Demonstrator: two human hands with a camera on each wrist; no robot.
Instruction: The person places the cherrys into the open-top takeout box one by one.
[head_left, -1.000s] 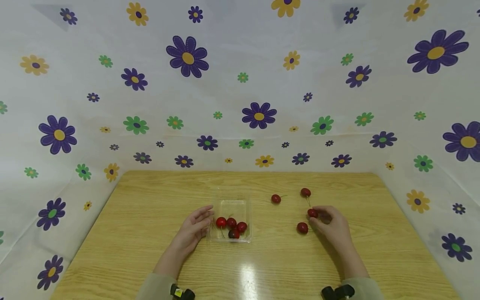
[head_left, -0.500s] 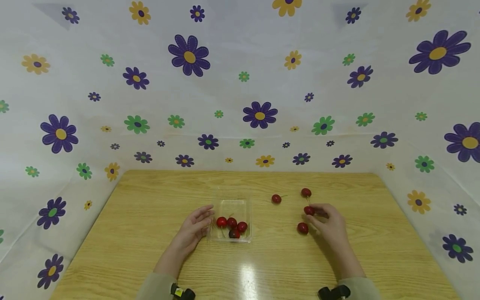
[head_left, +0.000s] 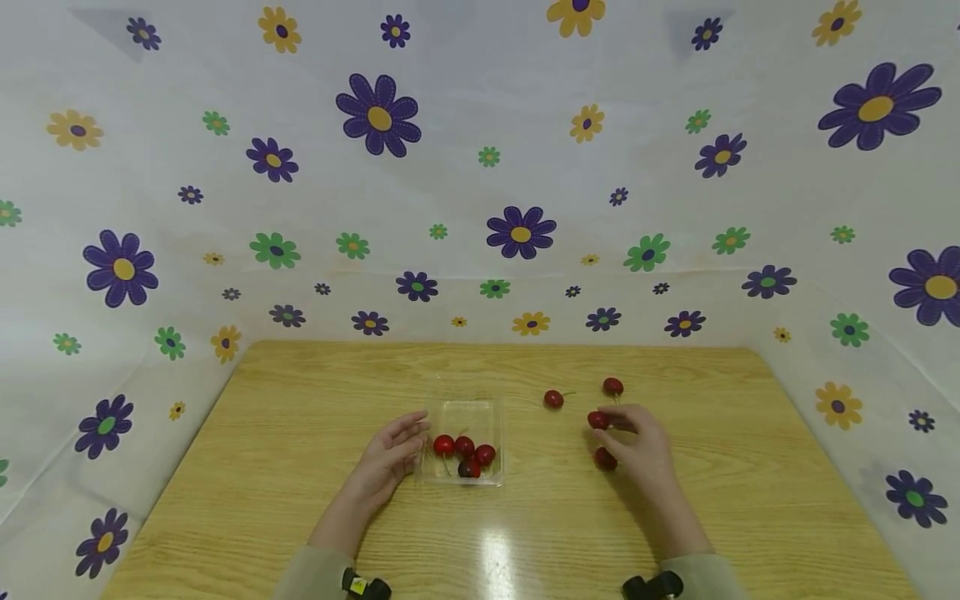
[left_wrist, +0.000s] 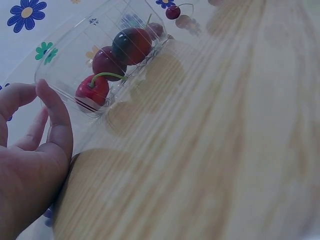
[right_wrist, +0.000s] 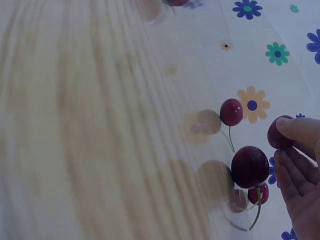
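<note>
My right hand [head_left: 637, 450] pinches a dark red cherry [head_left: 597, 420] between thumb and fingers; the right wrist view shows that held cherry [right_wrist: 278, 133] up close. Under the hand, partly covered by it, another cherry [head_left: 604, 459] lies on the table. Two more lie farther back: a cherry with its stem to the right [head_left: 553, 399], and a cherry [head_left: 612, 386] just beyond my fingertips. A clear plastic box [head_left: 501, 425] holds several cherries [head_left: 465, 447] towards its near end. At the box's left side rests my left hand [head_left: 390, 454], fingers extended and holding nothing; its fingertips touch or nearly touch the wall.
The wood-grain table [head_left: 300, 400] has a glossy surface with a bright reflection near its front. A white flower-print sheet [head_left: 450, 183] stands behind the table and along both sides. A black wrist camera [head_left: 652, 586] sits on the right sleeve, another [head_left: 366, 585] on the left.
My right hand has moved left with the pinched cherry, drawing it away from the back cherry and partly covering the near one. The left hand and the box stay where they were.
</note>
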